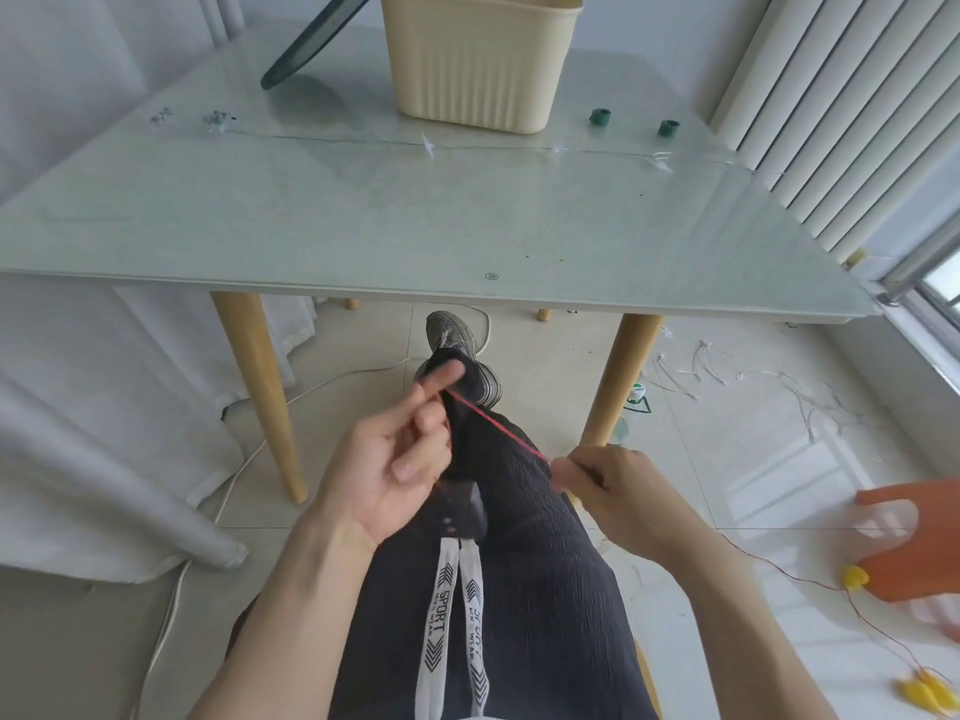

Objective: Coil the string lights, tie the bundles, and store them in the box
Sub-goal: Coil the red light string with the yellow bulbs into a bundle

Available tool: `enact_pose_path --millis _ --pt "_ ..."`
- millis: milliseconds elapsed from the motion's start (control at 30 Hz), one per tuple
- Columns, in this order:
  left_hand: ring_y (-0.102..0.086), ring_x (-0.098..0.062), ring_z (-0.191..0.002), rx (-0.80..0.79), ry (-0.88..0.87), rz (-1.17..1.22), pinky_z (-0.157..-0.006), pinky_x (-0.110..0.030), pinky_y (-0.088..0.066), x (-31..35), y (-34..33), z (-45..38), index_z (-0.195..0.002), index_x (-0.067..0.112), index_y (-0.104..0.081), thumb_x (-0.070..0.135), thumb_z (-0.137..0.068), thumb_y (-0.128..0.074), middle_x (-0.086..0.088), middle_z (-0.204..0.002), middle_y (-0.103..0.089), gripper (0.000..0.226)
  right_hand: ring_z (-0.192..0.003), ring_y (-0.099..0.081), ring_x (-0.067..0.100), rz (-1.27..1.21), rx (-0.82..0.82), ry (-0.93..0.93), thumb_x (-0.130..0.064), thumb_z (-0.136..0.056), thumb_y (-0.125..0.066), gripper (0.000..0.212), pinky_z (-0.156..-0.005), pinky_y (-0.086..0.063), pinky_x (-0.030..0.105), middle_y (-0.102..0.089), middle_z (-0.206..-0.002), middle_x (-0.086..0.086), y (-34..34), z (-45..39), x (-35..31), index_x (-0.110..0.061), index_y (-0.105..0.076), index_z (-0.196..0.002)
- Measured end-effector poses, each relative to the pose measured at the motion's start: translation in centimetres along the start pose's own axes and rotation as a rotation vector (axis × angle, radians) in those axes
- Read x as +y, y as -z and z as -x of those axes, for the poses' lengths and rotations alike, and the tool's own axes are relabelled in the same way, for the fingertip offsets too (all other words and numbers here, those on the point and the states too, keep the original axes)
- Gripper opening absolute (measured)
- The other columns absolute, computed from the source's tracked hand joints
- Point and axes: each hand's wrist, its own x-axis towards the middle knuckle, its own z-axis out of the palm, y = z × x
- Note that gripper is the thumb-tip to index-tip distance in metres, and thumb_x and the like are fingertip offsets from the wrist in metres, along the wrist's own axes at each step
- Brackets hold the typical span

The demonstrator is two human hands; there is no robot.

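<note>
A thin red wire (496, 424) runs taut between my two hands above my lap. My left hand (395, 454) has the wire looped around its curled fingers, index finger sticking out. My right hand (613, 491) pinches the wire's other end. From there the wire trails down to the floor at the right, where yellow bulbs (854, 576) lie. A second, clear string of lights (431, 145) stretches across the glass table (363, 226). The cream ribbed box (480, 59) stands at the table's far middle.
Two green rolls (600, 117) (668, 128) sit on the table right of the box. An orange stool (914, 537) stands at the right. More white light strings (779, 381) lie on the floor. A white cable (234, 475) runs along the floor at left.
</note>
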Motion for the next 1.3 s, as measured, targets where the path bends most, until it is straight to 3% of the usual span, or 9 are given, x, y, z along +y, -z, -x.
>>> enact_pose_path --millis 167,333,533,700,800,933,1100,1200,1300 --pt "-0.075 -0.026 -0.081 0.149 -0.128 -0.005 -0.068 -0.030 -0.061 -0.2 -0.5 -0.6 -0.120 0.002 -0.056 0.021 -0.104 -0.034 -0.015 -0.099 -0.075 0.033 -0.055 -0.050 -0.001 0.035 -0.245 0.026 -0.031 -0.099 -0.050 0.027 -0.055 -0.039 0.016 -0.052 -0.060 -0.011 -1.3 1.4 -1.4 -0.019 -0.071 -0.087" --pt "-0.065 -0.041 -0.113 0.105 0.066 -0.198 -0.102 -0.056 -0.046 -1.4 -0.5 -0.3 -0.104 0.010 -0.049 0.026 -0.088 -0.048 -0.026 -0.121 -0.067 0.023 -0.060 -0.047 0.006 -0.051 -0.321 0.186 -0.038 -0.099 -0.054 0.024 -0.060 -0.039 0.021 -0.052 -0.060 -0.012 -2.1 2.5 -4.2 -0.021 -0.070 -0.092" --pt "-0.067 -0.028 -0.091 -0.179 0.357 -0.431 -0.079 -0.039 -0.054 -2.1 -0.6 0.7 -0.101 0.009 -0.072 0.040 -0.095 -0.050 -0.016 -0.104 -0.069 0.039 -0.060 -0.052 0.008 -0.248 -0.207 0.260 -0.026 -0.095 -0.063 0.011 -0.060 -0.044 0.025 -0.064 -0.068 -0.006 -0.3 1.9 -5.5 -0.022 -0.071 -0.089" --pt "-0.073 -0.030 -0.078 -0.415 0.463 -0.521 -0.050 -0.021 -0.047 -2.6 0.1 0.8 -0.136 0.000 -0.049 0.034 -0.105 -0.034 -0.029 -0.128 -0.059 0.048 -0.053 -0.054 0.001 -0.245 0.020 0.214 -0.030 -0.092 -0.070 0.012 -0.054 -0.040 0.014 -0.068 -0.064 -0.013 0.8 0.2 -4.6 -0.025 -0.069 -0.082" --pt "-0.068 -0.017 -0.054 -0.465 0.482 -0.518 -0.038 -0.014 -0.035 -2.4 0.5 1.0 -0.140 -0.008 -0.035 0.023 -0.107 -0.032 -0.036 -0.127 -0.057 0.045 -0.056 -0.061 0.001 -0.377 -0.039 0.187 -0.030 -0.087 -0.077 0.016 -0.056 -0.043 0.012 -0.073 -0.069 -0.005 1.3 -0.3 -4.0 -0.016 -0.069 -0.085" --pt "-0.064 -0.014 -0.045 -0.432 0.506 -0.527 -0.035 -0.012 -0.032 -2.3 0.8 0.8 -0.137 -0.013 -0.036 0.020 -0.107 -0.031 -0.036 -0.120 -0.059 0.045 -0.056 -0.056 0.007 -0.431 -0.146 0.234 -0.031 -0.078 -0.083 0.021 -0.058 -0.043 0.018 -0.069 -0.068 -0.004 1.8 -0.1 -3.4 -0.017 -0.073 -0.091" --pt "-0.062 -0.016 -0.043 -0.331 0.523 -0.497 -0.035 -0.013 -0.033 -2.4 0.8 0.5 -0.137 -0.014 -0.038 0.037 -0.103 -0.035 -0.030 -0.105 -0.067 0.061 -0.056 -0.054 0.001 -0.353 0.163 0.357 -0.012 -0.078 -0.085 0.013 -0.057 -0.036 0.007 -0.063 -0.066 -0.020 2.0 0.1 -4.1 -0.019 -0.075 -0.078" --pt "-0.058 -0.012 -0.039 -0.388 0.562 -0.479 -0.032 -0.015 -0.024 -2.2 0.7 0.5 -0.137 -0.009 -0.040 0.051 -0.100 -0.032 -0.026 -0.101 -0.069 0.071 -0.055 -0.052 0.001 -0.290 0.233 0.304 -0.026 -0.076 -0.087 0.013 -0.055 -0.036 0.008 -0.062 -0.064 -0.024 1.3 -0.5 -4.3 -0.023 -0.074 -0.077" --pt "-0.048 -0.006 -0.033 -0.439 0.505 -0.457 -0.037 -0.026 -0.008 -2.1 0.9 0.7 -0.138 -0.011 -0.043 0.041 -0.104 -0.031 -0.017 -0.085 -0.072 0.063 -0.052 -0.051 0.001 -0.201 0.151 0.208 -0.045 -0.080 -0.078 0.024 -0.052 -0.036 0.011 -0.060 -0.057 -0.023 0.5 -1.1 -3.4 -0.022 -0.074 -0.076"
